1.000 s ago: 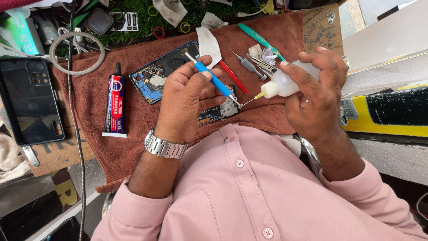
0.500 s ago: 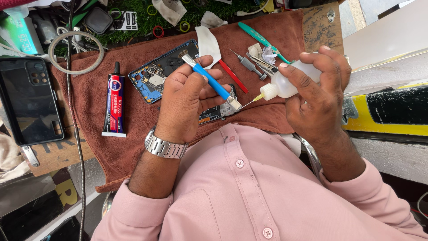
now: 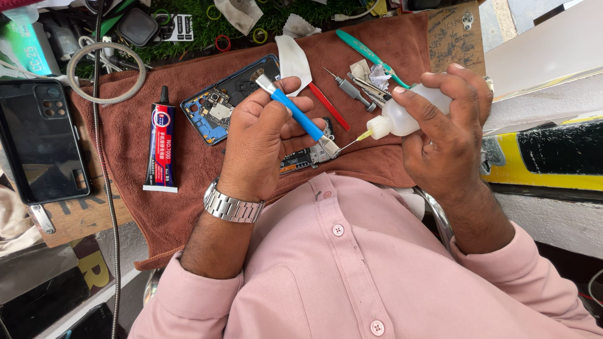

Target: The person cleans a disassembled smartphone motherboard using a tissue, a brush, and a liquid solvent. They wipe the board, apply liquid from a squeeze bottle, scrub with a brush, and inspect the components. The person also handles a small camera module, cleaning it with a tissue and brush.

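Note:
My left hand (image 3: 260, 141), with a metal watch on the wrist, is shut on a blue-handled brush (image 3: 295, 113) and also pinches a small circuit board (image 3: 301, 161) beneath it. The bristle end points down and right. In my right hand (image 3: 449, 129) is a small white squeeze bottle (image 3: 399, 118). Its thin yellow needle tip (image 3: 361, 136) reaches toward the brush's bristles. Both hands hover over a brown towel (image 3: 188, 188), just above my pink shirt.
On the towel lie an opened phone body (image 3: 217, 110), a glue tube (image 3: 161, 141), a red tool (image 3: 328, 105), a screwdriver (image 3: 352, 91), tweezers and a teal toothbrush (image 3: 364, 53). A black phone (image 3: 41, 141) lies left, beside a coiled cable (image 3: 103, 66).
The brush handle has shifted slightly in my left hand. The bottle's tip stays close to the bristles. Both hands keep hold of the same things.

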